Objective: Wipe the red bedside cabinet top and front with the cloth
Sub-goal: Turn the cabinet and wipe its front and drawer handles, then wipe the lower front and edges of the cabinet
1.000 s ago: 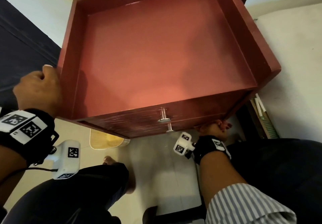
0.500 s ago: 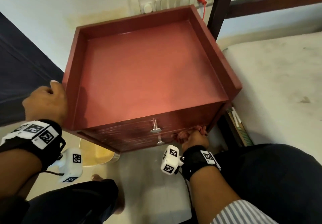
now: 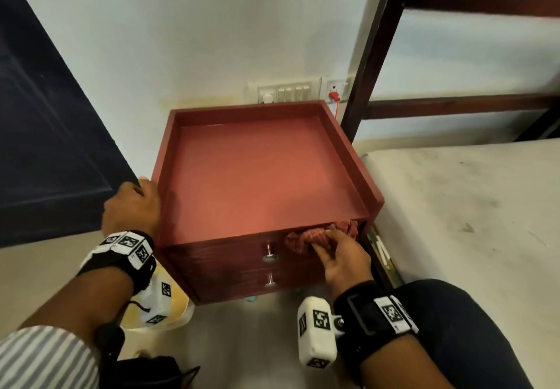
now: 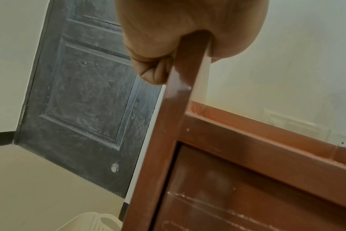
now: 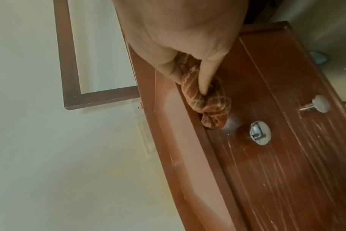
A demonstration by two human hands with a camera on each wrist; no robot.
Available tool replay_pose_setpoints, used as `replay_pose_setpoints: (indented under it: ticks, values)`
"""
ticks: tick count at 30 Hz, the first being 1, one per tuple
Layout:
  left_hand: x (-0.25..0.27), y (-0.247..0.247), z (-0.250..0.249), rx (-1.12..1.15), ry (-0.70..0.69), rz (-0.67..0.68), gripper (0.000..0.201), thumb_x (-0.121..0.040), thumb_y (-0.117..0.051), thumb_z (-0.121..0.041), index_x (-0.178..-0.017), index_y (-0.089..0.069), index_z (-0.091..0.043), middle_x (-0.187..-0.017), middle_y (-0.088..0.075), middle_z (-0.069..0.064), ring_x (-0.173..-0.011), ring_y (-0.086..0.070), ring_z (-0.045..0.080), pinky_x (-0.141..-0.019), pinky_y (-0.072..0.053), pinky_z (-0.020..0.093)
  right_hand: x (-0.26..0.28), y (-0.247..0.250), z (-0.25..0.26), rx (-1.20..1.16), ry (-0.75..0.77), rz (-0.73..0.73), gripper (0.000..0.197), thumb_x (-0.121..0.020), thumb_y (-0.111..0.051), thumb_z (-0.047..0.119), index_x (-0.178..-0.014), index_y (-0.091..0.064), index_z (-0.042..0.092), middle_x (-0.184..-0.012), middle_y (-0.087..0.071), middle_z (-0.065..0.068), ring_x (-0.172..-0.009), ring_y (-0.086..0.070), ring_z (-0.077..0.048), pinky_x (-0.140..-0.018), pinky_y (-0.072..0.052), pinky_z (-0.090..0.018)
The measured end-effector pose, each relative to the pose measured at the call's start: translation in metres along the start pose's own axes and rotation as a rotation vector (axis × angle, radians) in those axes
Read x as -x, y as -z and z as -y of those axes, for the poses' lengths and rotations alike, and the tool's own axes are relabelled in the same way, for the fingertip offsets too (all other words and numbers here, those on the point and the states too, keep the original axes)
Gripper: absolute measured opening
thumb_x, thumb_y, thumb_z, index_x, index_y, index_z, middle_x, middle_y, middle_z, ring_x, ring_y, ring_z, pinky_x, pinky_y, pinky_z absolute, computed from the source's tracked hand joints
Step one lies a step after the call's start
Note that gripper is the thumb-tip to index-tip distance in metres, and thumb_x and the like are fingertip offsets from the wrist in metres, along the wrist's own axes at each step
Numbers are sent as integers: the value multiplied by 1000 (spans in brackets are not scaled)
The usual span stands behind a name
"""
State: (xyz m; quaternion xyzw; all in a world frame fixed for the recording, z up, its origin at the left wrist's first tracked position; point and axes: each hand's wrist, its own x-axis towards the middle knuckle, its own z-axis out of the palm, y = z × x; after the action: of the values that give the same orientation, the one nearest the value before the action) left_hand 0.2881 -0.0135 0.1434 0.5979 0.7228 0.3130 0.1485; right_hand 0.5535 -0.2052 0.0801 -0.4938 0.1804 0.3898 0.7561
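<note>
The red bedside cabinet (image 3: pixel 257 176) stands against the wall, its tray-like top bare. My left hand (image 3: pixel 133 207) grips the cabinet's left rim (image 4: pixel 188 70), fingers curled over the edge. My right hand (image 3: pixel 339 255) holds a bunched red patterned cloth (image 3: pixel 315 235) against the upper drawer front, right of the top metal knob (image 3: pixel 269 255). In the right wrist view the cloth (image 5: pixel 209 106) lies under the top lip, a fingertip (image 5: pixel 204 87) pressing into it. The drawer fronts (image 5: pixel 286 156) show pale dusty streaks.
A bed with a pale mattress (image 3: pixel 469 207) and dark frame (image 3: pixel 369 55) stands right of the cabinet. A dark door (image 3: pixel 45 131) is on the left. A pale basket (image 3: pixel 169 307) sits on the floor by the cabinet. A switch panel (image 3: pixel 285 93) is behind.
My right hand with the cloth has risen from the cabinet's lower right front corner to the top of the upper drawer front. The head view has pulled back and up. The left hand stays on the rim.
</note>
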Motion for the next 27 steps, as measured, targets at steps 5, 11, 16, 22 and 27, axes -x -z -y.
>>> replay_pose_setpoints:
  ticks: [5,11,16,22,27]
  values:
    - [13,3,17,79,-29,92,38,-102,-44,-41,-106,-57,-5,-110,-64,30,-103,-61,49,-87,-47,50,32,5,-4,82,-51,244,26,-88,-55,-10,-107,-66,4,-101,-65,-18,-91,-64,-26,-64,-62,-40]
    - [65,26,30,283,-250,-27,17,-98,-60,-27,-106,-60,-12,-103,-62,12,-98,-59,35,-83,-47,41,89,-7,-18,277,-107,755,15,-65,-56,-1,-77,-58,7,-91,-54,-19,-87,-55,-36,-84,-50,-52]
    - [126,59,16,855,131,620,57,-99,-47,-63,-94,-79,-16,-92,-79,9,-93,-75,34,-82,-59,41,107,-18,-44,385,-207,937,35,-68,-53,0,-102,-55,1,-110,-55,-26,-106,-56,-42,-106,-39,-70]
    - [143,30,53,1039,95,1143,43,-101,-64,-33,-135,-65,-8,-132,-68,20,-125,-64,36,-112,-44,57,105,-26,-67,899,3,849,32,-94,-50,5,-117,-69,17,-112,-74,-15,-101,-70,-33,-91,-57,-58]
    - [131,-6,95,652,231,891,25,-92,-78,-24,-107,-77,-4,-97,-80,12,-93,-77,30,-96,-58,51,75,-29,-59,1026,296,629,35,-92,-57,2,-110,-64,30,-110,-65,-2,-88,-64,-18,-81,-57,-44]
